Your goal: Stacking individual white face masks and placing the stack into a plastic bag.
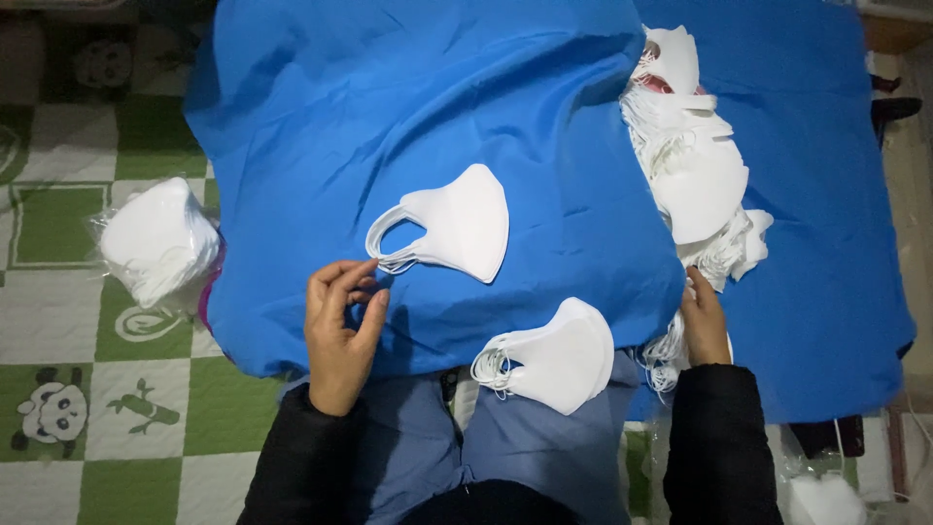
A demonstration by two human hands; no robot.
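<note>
Blue cloth covers most of the view, draped over my lap and the surface ahead, rumpled into broad folds. Underneath it on the left, a foam floor mat in green and white squares with cartoon animal prints.

Loose heap of white face masks runs down the right side of the cloth, ear loops tangled among them. The heap's lower end reaches my right hand.

Clear plastic bag of white masks lies on the floor mat, just beside the cloth's left edge.

Small stack of folded white masks sits at the cloth's near edge, over my lap, ear loops bunched at its left side.

Single white mask lies flat near the centre of the cloth, pointed end to the right, ear loops to the left.

My left hand rests on the cloth just below and left of the single mask. Thumb and fingers are curled toward each other with a small gap between them, fingertips right at the mask's ear loop; I cannot tell whether they actually pinch the loop.

My right hand lies at the bottom of the loose heap, fingers pushed in among the masks and loops. Fingertips hidden, so grip cannot be read.
</note>
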